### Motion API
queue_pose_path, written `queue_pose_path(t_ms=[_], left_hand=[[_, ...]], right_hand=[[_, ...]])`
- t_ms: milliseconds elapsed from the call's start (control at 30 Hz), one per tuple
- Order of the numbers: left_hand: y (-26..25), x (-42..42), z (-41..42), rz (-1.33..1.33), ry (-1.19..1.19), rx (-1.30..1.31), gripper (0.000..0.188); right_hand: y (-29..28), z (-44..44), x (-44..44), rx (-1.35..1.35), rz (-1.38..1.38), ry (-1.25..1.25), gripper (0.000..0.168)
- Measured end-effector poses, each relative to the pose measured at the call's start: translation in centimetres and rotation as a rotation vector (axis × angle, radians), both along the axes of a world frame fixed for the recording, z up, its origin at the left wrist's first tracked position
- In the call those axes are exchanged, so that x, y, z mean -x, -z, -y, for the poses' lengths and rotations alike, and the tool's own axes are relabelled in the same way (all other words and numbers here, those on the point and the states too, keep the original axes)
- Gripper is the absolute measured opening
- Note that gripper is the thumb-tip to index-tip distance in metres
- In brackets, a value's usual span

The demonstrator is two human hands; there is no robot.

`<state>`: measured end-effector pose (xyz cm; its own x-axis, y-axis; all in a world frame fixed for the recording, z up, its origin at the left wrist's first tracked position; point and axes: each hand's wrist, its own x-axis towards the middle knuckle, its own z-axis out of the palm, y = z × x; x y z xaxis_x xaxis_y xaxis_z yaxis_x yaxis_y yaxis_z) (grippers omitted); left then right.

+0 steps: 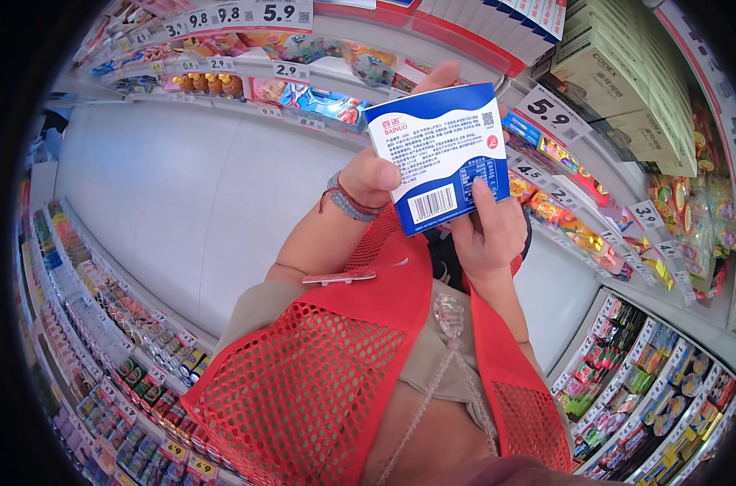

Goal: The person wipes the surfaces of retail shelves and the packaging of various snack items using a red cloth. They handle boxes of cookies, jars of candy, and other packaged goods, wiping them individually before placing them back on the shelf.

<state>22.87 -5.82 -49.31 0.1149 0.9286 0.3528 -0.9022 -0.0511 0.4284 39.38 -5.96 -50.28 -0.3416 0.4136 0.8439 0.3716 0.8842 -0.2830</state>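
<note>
A flat blue and white cardboard packet (438, 152) is held up in front of my red mesh vest, its printed back with a barcode facing me. My left hand (374, 176) grips its left edge, the thumb lying on the front face and some fingers behind, showing above the top edge. A grey braided band and a thin red cord circle that wrist. My right hand (492, 225) holds the lower right part, one fingertip on the printed face. The packet hides the rest of the fingers.
Shelves (344, 27) of bagged sweets with price tags run across the top. Stacked beige boxes (623, 91) stand at the upper right. Racks of small packets line the lower left and lower right (641, 389). A pale floor (180, 200) lies between.
</note>
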Motion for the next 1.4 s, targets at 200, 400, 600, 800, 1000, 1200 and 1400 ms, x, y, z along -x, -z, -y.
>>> queue_pose_path(t_ms=[200, 400, 600, 800, 1000, 1200, 1400], left_hand=[[-0.6, -0.1, 0.2, 0.058, 0.063, -0.02, 0.122], [-0.2, 0.1, 0.2, 0.047, 0.061, -0.049, 0.122], [0.3, 0.0, -0.1, 0.092, 0.083, -0.079, 0.125], [0.3, 1.8, 0.0, -0.099, -0.042, 0.019, 0.121], [-5.2, 9.6, -1.9, -0.405, -0.785, -0.082, 0.099], [-7.4, 13.0, -9.9, -1.076, -1.304, 0.097, 0.077], [-6.0, 11.9, -12.9, -1.655, -1.678, 0.129, 0.085]], right_hand=[[0.2, 0.6, -0.3, -0.004, 0.034, -0.058, 0.059], [0.1, 0.6, -0.3, 0.002, 0.03, -0.069, 0.06], [0.0, 0.5, 0.2, 0.01, -0.023, -0.083, 0.059], [0.0, 0.9, 0.2, 0.152, -0.052, -0.06, 0.055], [1.1, 1.5, 0.1, 0.347, -0.196, -0.111, 0.047], [1.3, 2.1, 0.0, 0.4, -0.16, -0.124, 0.034], [1.9, 2.5, -0.4, 0.443, -0.164, -0.09, 0.03]])
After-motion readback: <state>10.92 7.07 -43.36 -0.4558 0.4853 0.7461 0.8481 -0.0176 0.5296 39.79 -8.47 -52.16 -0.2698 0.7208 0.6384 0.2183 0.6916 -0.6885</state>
